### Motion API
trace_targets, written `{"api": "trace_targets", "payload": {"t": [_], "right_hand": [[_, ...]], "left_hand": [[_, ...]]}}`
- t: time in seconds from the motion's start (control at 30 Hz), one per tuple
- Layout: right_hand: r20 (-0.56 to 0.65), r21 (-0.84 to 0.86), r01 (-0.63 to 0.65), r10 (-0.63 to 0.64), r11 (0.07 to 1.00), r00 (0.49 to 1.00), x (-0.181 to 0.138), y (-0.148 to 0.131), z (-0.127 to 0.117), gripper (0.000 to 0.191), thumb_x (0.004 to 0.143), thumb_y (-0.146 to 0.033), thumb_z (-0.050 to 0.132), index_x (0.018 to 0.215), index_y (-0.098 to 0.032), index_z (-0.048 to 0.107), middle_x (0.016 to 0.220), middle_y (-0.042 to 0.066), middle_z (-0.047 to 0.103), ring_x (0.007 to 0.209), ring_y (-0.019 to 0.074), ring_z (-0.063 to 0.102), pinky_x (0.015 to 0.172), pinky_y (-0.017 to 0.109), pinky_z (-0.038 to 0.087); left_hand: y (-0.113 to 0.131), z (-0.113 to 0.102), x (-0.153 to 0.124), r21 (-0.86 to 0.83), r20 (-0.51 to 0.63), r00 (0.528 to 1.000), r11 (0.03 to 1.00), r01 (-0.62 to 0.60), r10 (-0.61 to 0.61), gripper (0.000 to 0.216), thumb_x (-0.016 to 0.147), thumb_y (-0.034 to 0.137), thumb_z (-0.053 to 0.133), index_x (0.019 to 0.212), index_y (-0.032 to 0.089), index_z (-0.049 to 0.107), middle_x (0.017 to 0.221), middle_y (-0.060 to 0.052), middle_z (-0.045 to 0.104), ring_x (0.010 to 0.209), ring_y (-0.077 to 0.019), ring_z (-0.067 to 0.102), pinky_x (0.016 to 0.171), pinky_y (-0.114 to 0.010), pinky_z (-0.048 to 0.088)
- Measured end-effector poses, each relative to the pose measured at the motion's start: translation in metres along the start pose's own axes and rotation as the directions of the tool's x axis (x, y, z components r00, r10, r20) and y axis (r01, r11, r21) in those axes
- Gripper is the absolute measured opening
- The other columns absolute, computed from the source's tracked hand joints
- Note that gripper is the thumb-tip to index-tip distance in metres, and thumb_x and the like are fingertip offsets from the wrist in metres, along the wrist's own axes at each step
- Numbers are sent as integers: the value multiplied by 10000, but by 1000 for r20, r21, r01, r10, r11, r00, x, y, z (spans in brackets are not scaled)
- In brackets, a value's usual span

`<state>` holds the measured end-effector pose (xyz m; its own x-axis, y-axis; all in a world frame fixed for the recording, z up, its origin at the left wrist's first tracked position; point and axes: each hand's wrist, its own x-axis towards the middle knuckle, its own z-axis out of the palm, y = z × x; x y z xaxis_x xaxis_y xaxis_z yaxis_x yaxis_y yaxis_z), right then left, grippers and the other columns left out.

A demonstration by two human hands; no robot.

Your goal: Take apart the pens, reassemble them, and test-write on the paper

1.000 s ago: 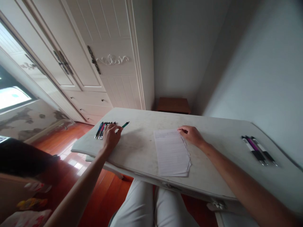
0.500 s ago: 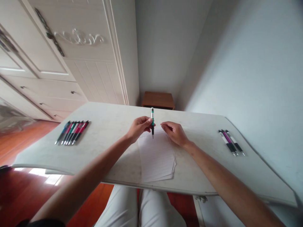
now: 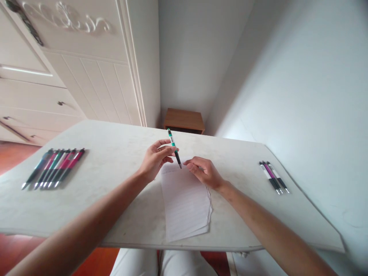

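Nearest on the white tabletop (image 3: 129, 222) lie white lined paper sheets (image 3: 185, 211) with a ragged right edge, best kept flat. Off right, three slim pens (image 3: 274, 177), a purple-and-black one between two white-and-black, lie side by side. The right hand (image 3: 202, 171), loosely curled and seemingly empty, is at the sheets' upper right; light contact would suit. Well left lies a row of multicoloured, black-gripped pens (image 3: 54, 168). The left hand (image 3: 156, 157) pinches a green, white and black pen (image 3: 172, 140) near the sheets' top edge, tilted, tip down; grip its barrel steadily, tip clear of the right hand.
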<state>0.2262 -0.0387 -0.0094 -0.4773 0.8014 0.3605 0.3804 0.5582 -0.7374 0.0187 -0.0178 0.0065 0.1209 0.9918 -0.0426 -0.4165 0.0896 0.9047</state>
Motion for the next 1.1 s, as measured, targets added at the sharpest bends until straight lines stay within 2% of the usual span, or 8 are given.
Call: {"api": "trace_targets", "payload": {"t": [0.13, 0.27, 0.43, 0.57, 0.67, 0.8, 0.93, 1.1], "right_hand": [[16, -20, 6, -6, 1000, 1000, -2, -4, 6, 349, 946, -452, 517, 975, -158, 704, 786, 54, 650, 690, 159, 581, 632, 267, 438], [-47, -10, -79, 78, 997, 996, -3, -5, 4, 353, 946, -465, 505, 977, -178, 709, 763, 39, 658, 690, 167, 589, 628, 266, 445], [-127, 127, -180, 196, 975, 972, -4, 2, -2, 372, 947, -489, 493, 899, -178, 691, 688, 16, 600, 610, 142, 548, 578, 256, 442], [-132, 204, -214, 243, 955, 961, -2, 6, -6, 394, 925, -523, 514, 869, -176, 693, 670, 24, 601, 595, 145, 541, 561, 266, 449], [-124, 292, -211, 256, 933, 959, -2, 6, -7, 411, 905, -544, 532, 848, -173, 698, 658, 28, 604, 599, 150, 545, 567, 276, 461], [-120, 394, -209, 276, 895, 954, -2, 8, -6, 432, 890, -562, 544, 820, -167, 701, 653, 33, 601, 599, 150, 542, 558, 278, 455], [-141, 421, -229, 312, 878, 939, -1, 10, -5, 492, 883, -610, 521, 793, -164, 708, 650, 40, 605, 591, 147, 543, 561, 281, 459], [-186, 413, -244, 344, 878, 920, 0, 12, -4, 518, 854, -635, 547, 730, -156, 697, 614, 36, 594, 562, 136, 524, 531, 267, 446]], "left_hand": [[-2, 2, -2, -17, 5, 1000, 1000, -1, 1, 556, 631, 229, 840, 1104, 149, 559, 809, -27, 694, 676, -146, 676, 542, -225, 545], [-6, 2, -3, -8, 27, 999, 1000, -29, 30, 700, 623, 224, 854, 1223, 192, 494, 751, 20, 662, 702, -175, 696, 569, -260, 570], [-8, 1, 0, 40, 45, 999, 999, 14, -16, 447, 676, 371, 830, 982, 146, 596, 788, -38, 682, 751, -207, 722, 524, -229, 541], [-8, -1, 1, 12, 56, 998, 1000, 21, -22, 454, 742, 527, 740, 953, 142, 620, 824, -61, 695, 670, -182, 711, 480, -217, 507], [-7, -3, 3, -1, 29, 999, 999, -37, 37, 442, 763, 526, 721, 984, 155, 631, 764, -25, 672, 571, -128, 665, 446, -187, 450], [-5, -6, 6, 28, -19, 997, 996, -80, 81, 384, 732, 494, 753, 837, 142, 644, 674, 8, 619, 471, -65, 562, 403, -167, 348], [-5, -6, 6, 114, -45, 995, 989, -89, 95, 411, 736, 521, 732, 651, 148, 581, 596, 5, 599, 438, -59, 504, 406, -189, 316], [-6, -6, 4, 235, -46, 990, 965, -116, 130, 468, 776, 565, 673, 572, 172, 520, 485, 12, 545, 411, -75, 474, 416, -205, 315]]}}
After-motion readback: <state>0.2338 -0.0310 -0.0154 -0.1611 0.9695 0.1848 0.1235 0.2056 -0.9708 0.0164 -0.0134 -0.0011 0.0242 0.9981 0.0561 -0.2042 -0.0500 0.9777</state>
